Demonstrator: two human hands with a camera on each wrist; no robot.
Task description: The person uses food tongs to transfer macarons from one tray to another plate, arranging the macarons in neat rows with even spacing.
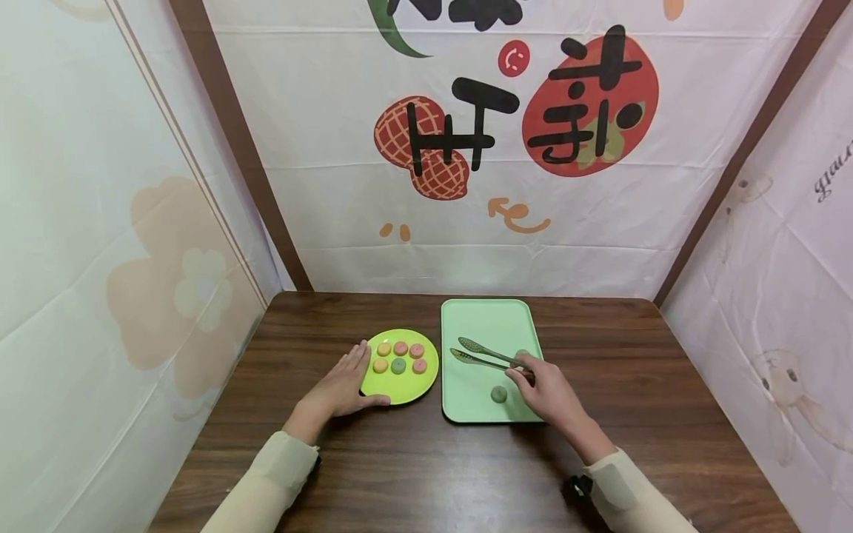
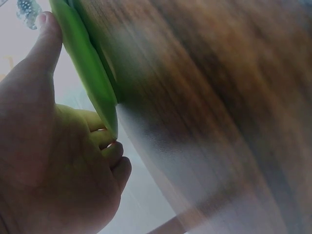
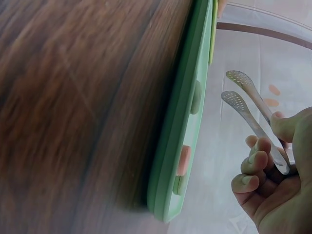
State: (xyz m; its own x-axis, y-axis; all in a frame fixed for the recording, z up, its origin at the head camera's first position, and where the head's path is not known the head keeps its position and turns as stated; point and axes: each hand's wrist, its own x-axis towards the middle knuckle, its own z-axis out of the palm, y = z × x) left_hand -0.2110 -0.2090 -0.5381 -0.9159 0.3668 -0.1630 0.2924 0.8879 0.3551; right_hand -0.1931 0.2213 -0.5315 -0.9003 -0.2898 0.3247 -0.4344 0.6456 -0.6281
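My right hand point(image 1: 549, 392) grips metal tongs point(image 3: 253, 105) above the light green tray point(image 1: 486, 314). The perforated tips of the tongs stand apart, nothing between them, and point left toward the plate. On the tray lies a green macaron point(image 1: 498, 394); another macaron point(image 1: 523, 354) is partly covered by my right hand. A pink macaron point(image 3: 184, 161) shows on the tray in the right wrist view. My left hand point(image 1: 343, 385) rests against the left side of a lime green plate point(image 1: 406, 389), fingers stretched and thumb along its near rim. Several yellow, pink and green macarons point(image 1: 398, 366) sit in two rows on the plate.
Plate and tray stand side by side on a dark wooden table point(image 1: 426, 474). A printed white cloth point(image 1: 333, 222) hangs behind the table's far edge, with more cloth along the left and right sides.
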